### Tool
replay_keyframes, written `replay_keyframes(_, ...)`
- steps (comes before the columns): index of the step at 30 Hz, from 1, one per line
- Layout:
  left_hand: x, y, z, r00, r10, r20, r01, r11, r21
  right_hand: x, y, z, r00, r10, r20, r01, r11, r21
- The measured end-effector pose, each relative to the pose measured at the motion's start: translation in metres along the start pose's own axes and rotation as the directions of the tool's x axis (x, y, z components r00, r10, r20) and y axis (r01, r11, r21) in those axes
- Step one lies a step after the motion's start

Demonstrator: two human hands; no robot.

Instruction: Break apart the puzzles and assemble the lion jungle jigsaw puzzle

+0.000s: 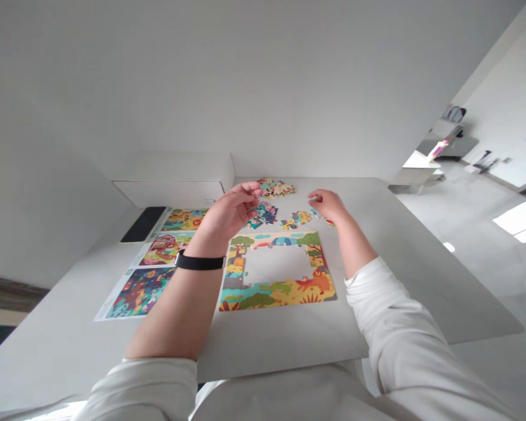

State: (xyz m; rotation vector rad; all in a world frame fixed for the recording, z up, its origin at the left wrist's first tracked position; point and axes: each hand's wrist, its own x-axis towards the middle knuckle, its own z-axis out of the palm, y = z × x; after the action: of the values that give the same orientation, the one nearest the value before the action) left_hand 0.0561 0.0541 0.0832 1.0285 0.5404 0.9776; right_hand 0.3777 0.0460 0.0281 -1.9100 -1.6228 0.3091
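Observation:
A colourful jigsaw puzzle [277, 285] lies on the white table [289, 339], its border assembled and its middle bare. My left hand [230, 213], with a black band at the wrist, hovers above the puzzle's far left corner with fingers pinched together near a cluster of loose pieces [263, 214]. My right hand [328, 204] rests beyond the puzzle's far right corner, fingers curled over a small piece [315, 213] on the table. More loose pieces [296, 220] lie between the hands, and another pile [275, 187] sits farther back.
A printed sheet with several picture panels [155, 266] lies left of the puzzle. A black phone [144, 224] rests beside it, in front of a white box [175, 178] against the wall. The table's right edge drops to a tiled floor.

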Motion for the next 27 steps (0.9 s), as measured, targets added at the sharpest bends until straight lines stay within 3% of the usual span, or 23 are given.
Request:
replay_keyframes(7,-0.008,0.004,0.008,0.998,-0.038,0.047,0.038,0.999,0.007,0.009,-0.005,0.020,0.987,-0.021,0.162,0.054,0.979,-0.198)
replay_keyframes(16,-0.011,0.014,0.006,0.999,-0.001,0.043,-0.001,0.999,0.046,0.010,0.014,0.043,0.955,-0.071,0.290,0.179,0.912,-0.368)
replay_keyframes(20,-0.013,0.016,0.007,0.999,0.034,0.017,-0.036,0.993,0.116,0.013,0.025,0.046,0.938,-0.081,0.336,0.200,0.920,-0.337)
replay_keyframes(27,-0.013,0.017,0.007,1.000,0.021,-0.022,-0.019,0.994,0.105,0.016,0.035,0.045,0.967,-0.056,0.247,0.113,0.968,-0.225)
